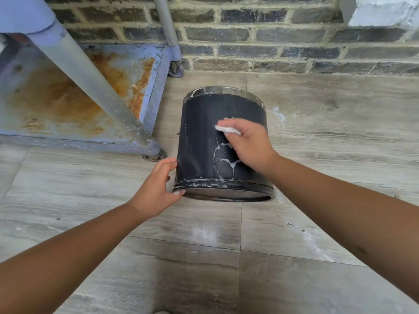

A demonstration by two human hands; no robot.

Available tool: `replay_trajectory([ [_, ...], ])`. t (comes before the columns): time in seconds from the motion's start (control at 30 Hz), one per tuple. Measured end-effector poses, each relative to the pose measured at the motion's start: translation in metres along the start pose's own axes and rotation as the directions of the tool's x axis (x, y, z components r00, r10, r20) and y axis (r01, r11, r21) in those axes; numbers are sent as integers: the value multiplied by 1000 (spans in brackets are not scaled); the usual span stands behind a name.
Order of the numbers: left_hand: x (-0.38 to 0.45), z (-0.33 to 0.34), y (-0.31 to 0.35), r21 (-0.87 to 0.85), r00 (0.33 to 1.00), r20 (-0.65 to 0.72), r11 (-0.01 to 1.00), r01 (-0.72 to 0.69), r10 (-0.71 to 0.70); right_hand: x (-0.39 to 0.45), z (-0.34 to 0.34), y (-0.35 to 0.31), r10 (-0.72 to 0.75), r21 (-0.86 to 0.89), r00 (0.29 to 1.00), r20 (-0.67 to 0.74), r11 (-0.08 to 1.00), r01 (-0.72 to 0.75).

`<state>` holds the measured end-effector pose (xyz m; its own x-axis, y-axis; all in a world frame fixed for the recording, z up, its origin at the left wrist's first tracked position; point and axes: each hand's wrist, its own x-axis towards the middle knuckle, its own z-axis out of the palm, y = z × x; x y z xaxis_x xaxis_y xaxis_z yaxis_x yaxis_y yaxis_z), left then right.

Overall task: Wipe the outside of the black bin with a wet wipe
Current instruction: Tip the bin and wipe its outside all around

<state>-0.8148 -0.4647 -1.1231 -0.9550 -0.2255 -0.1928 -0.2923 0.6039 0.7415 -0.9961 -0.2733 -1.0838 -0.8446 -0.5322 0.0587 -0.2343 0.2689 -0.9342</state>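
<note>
Your right hand (247,143) presses the bunched white wet wipe (227,129) on the round black plastic bin's (199,137) near wall. Your left hand (158,186) cups its left lower edge, fingers curled; the bin tilts away from you.

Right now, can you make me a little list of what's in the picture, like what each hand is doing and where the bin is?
bin: black bin tipped on its side on the grey floor
bin marks: white drips and smears on the side
right hand: right hand holds a white wet wipe against the bin's side
left hand: left hand grips the bin's near rim
nearby: rusty blue metal stand to the left
behind: dark brick wall
</note>
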Motion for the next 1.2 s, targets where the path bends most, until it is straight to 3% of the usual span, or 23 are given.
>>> replay_trajectory([
  [0.1, 5, -5, 7, -102, 999, 13, 994, 32, -31, -12, 10, 1, -140, -183, 984, 109, 970, 158],
  [0.23, 5, -3, 9, -151, 999, 1, 987, 53, -54, -37, 11, -7, -291, -221, 912, 289, 907, 359],
  [0.33, 7, -3, 12, -192, 999, 4, 980, 48, -48, -60, 11, -16, -304, -188, 849, 431, 890, 414],
  [0.57, 15, -3, 13, -209, 1000, 14, 978, 19, -17, -86, 10, -35, -182, -34, 873, 452, 975, 221],
  [0.67, 14, -1, 14, -202, 1000, 10, 979, 15, -13, -94, 5, -39, -185, 19, 848, 497, 979, 203],
  [0.77, 12, 1, 20, -189, 1000, -2, 982, 6, -6, -100, -2, -45, -77, 116, 815, 574, 993, 12],
  [0.87, 11, 6, 32, -126, 999, -37, 992, 9, -14, -81, -16, -51, -85, 238, 863, 498, 970, -42],
  [0.97, 8, 10, 48, -10, 997, -64, 999, -40, 39, -39, -34, -42, 26, 216, 970, 242, 973, -80],
  [1.03, 6, 12, 57, 20, 995, -46, 996, -85, 86, -19, -41, -31, 96, 196, 987, 128, 973, -120],
  [1.1, 5, 13, 65, 23, 993, -23, 993, -114, 114, -18, -41, -23, 77, 121, 991, 114, 989, -91],
  [1.2, 6, 11, 67, 57, 990, -9, 989, -138, 139, -44, -36, -24, -85, -12, 966, 246, 996, 91],
])
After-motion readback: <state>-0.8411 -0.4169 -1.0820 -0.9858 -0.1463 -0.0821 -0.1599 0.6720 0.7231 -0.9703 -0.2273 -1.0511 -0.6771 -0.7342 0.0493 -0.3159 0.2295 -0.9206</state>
